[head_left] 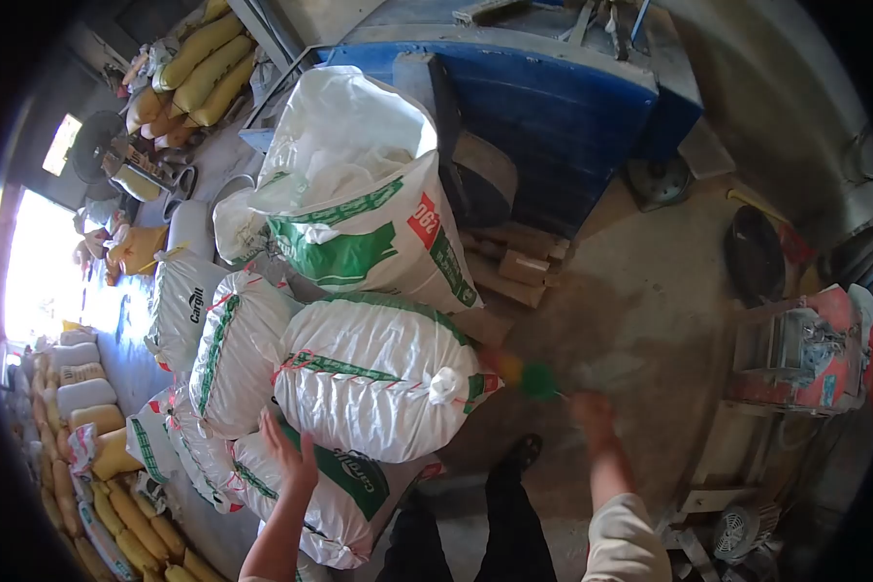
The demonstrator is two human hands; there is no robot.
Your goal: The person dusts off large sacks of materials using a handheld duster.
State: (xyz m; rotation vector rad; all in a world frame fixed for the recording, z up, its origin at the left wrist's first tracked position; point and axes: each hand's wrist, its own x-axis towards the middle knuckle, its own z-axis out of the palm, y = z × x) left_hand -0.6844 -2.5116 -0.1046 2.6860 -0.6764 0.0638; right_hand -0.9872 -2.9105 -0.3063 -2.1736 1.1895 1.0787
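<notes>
A full white sack, tied with red string, lies on top of other stuffed sacks in the middle. My left hand is at its lower left edge, fingers stretched out, against or just over the sacks. My right hand is out to the right of the sack, blurred by motion, closed around the thin handle of a colourful duster-like tool with a green part and an orange-red end near the sack's tied corner. Behind stands a large open white and green sack with whitish material inside.
A blue metal machine stands behind the open sack, with flattened cardboard beside it. At right are a red weighing scale, a dark basin and a fan. Yellow sacks are piled at far left.
</notes>
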